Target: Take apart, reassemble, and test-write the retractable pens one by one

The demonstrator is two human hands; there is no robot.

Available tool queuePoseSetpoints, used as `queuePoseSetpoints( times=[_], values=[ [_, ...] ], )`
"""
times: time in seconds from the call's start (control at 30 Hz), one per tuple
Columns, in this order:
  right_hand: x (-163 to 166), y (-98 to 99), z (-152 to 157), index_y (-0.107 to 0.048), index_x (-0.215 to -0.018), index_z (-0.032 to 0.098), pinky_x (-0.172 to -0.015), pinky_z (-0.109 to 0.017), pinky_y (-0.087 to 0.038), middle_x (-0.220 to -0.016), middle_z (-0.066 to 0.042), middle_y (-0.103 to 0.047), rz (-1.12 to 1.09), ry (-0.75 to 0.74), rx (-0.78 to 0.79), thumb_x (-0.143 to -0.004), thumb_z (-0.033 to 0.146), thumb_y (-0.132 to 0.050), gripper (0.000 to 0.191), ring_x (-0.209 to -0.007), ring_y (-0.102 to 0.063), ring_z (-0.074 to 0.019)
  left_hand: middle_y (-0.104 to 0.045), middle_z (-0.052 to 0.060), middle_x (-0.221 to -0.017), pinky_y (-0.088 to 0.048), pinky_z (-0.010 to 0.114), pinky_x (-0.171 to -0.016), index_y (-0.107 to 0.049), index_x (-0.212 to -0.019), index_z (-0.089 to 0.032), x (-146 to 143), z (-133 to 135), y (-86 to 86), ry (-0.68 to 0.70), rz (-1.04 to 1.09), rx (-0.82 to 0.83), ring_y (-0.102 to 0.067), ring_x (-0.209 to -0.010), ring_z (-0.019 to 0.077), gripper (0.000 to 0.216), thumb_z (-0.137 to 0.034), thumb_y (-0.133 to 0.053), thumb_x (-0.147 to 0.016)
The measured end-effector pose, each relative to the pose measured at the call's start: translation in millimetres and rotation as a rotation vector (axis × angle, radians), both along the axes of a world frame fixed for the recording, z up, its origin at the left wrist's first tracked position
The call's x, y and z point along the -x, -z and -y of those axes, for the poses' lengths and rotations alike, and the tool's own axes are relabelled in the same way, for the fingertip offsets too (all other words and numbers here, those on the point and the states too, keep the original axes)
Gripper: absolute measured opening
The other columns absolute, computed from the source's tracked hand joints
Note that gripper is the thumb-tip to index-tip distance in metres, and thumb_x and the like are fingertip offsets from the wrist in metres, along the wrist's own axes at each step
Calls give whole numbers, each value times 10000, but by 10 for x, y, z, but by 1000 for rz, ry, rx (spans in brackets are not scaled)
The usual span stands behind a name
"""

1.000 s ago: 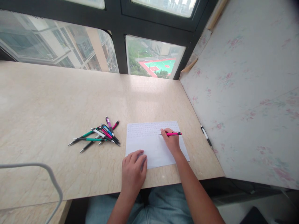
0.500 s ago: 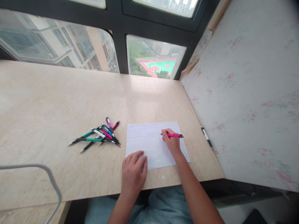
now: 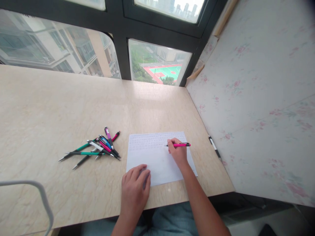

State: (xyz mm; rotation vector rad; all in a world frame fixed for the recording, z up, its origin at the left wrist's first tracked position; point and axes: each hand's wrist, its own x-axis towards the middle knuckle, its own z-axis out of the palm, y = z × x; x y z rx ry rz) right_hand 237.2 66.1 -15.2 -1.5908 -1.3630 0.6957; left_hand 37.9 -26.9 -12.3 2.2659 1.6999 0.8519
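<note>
A white sheet of paper (image 3: 159,164) lies on the tabletop, with several lines of small handwriting across its upper part. My right hand (image 3: 177,153) grips a pink pen (image 3: 182,145) with a black clip, its tip at the paper near the lowest written line. Over the lower left corner of the sheet rests my left hand (image 3: 136,184), fingers loosely curved and slightly apart, holding nothing. To the left of the paper is a loose pile of pens (image 3: 98,149) in green, white, pink, blue and purple.
A white and black pen (image 3: 215,147) lies along the foot of the floral-papered wall (image 3: 258,108) on the right. A grey cable (image 3: 41,190) loops over the front left of the table (image 3: 73,108). Dark-framed windows (image 3: 159,62) stand behind the tabletop.
The whole view has shifted slightly, so the table things appear a little lower and further left. My right hand still holds the pink pen on the paper; the left hand stays at the corner.
</note>
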Motion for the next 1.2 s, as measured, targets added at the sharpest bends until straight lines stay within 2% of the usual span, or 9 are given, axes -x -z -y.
queuePoseSetpoints(
  times=[0.17, 0.43, 1.2],
  values=[
    [23, 28, -21, -457, -571, 214, -477, -232, -307, -486, 50, -413, 70, 10, -58, -900, 422, -500, 392, -479, -405, -119, -696, 71, -1060, -431, 422, -820, -660, -914, -240, -4, -5, 11, 0, 1, 0, -613, -974, 273, 114, -184, -594, -841],
    [16, 33, -7, -489, -586, 208, -481, -230, -304, -520, 44, -425, 65, -34, -48, -897, 394, -517, 364, -503, -391, -116, -691, 75, -1062, -428, 421, -823, -658, -914, -240, -14, -19, 4, 3, 0, 17, -610, -980, 266, 113, -187, -580, -852],
    [25, 75, -16, -434, -584, 200, -504, -218, -285, -518, 64, -383, 94, 5, -47, -898, 372, -505, 365, -501, -364, -96, -684, 74, -1068, -412, 403, -828, -662, -917, -228, -2, -1, -2, 5, 5, 24, -603, -985, 259, 110, -186, -582, -855]
  ],
)
